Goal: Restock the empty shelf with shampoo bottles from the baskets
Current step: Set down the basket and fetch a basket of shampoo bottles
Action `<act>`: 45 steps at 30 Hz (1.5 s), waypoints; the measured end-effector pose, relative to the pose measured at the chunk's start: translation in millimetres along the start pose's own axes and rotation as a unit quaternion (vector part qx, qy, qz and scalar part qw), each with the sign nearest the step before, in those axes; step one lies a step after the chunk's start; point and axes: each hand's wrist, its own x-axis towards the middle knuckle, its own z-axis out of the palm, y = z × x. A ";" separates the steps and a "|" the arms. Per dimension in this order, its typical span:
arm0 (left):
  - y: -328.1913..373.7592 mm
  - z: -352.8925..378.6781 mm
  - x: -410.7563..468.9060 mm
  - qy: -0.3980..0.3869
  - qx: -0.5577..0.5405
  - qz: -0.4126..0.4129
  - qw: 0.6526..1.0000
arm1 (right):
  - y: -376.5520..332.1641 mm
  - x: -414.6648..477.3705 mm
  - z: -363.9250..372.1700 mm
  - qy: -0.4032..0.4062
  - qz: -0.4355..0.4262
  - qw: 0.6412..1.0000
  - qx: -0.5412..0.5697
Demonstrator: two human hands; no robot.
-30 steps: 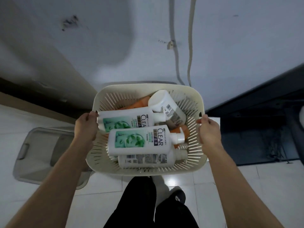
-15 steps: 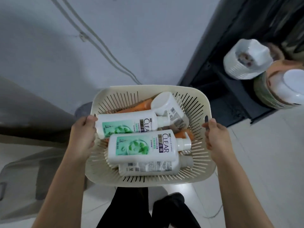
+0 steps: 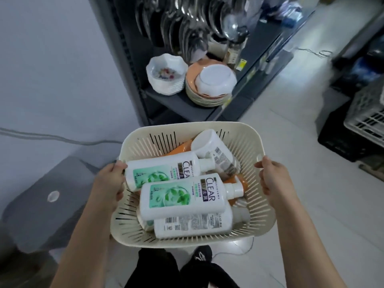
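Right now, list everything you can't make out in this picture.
Head view only:
- Orange bottles: buried under the white bottles, so their number is unclear.
- Fingers of the left hand and right hand: hidden by the basket rim they grip.
- Hanging metal utensils: blurred.
- Crates: cut off by the right edge.

Slotted plastic basket (image 3: 247,142): cream.
Shampoo bottles (image 3: 182,196): white, green leaf labels; orange ones beneath.
Metal shelf (image 3: 182,104): dark grey.
Scalloped bowls (image 3: 166,73): white, floral centre.
Floor tiles (image 3: 301,154): white.
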 end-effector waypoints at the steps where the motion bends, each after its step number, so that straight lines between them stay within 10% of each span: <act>1: 5.7 16.6 -2.7 -0.016 0.007 0.004 1.000 | 3.5 4.8 -15.1 0.010 0.006 1.000 0.011; 19: 120.1 311.6 -10.2 -0.231 0.150 0.078 0.958 | 30.2 111.4 -184.7 0.226 0.114 0.947 0.196; 45: 202.2 729.8 -105.8 -0.329 0.190 0.079 0.922 | 36.1 365.2 -472.6 0.271 0.192 0.911 0.244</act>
